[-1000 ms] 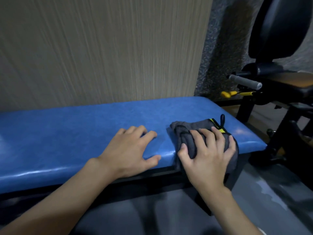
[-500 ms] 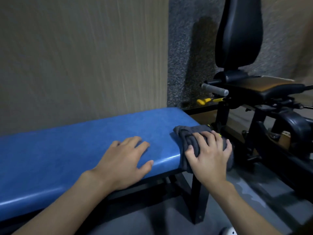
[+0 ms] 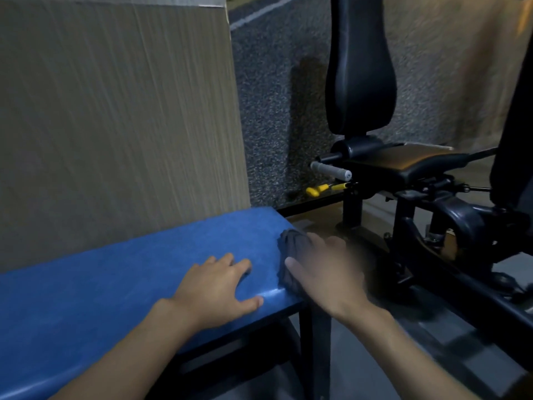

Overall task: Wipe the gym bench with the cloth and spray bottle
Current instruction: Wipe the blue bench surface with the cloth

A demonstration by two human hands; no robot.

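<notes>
The blue gym bench stops at its right edge, and the grey cloth drapes over that end. The blurred right hand presses the cloth, fingers outstretched, not clenched. The left hand lies flat and relaxed on the bench just left of the cloth, its thumb at the near edge. Right of the bench, 1 narrow strip of floor separates it from a black exercise machine.

Right hand presses grey cloth onto blue bench.
</notes>
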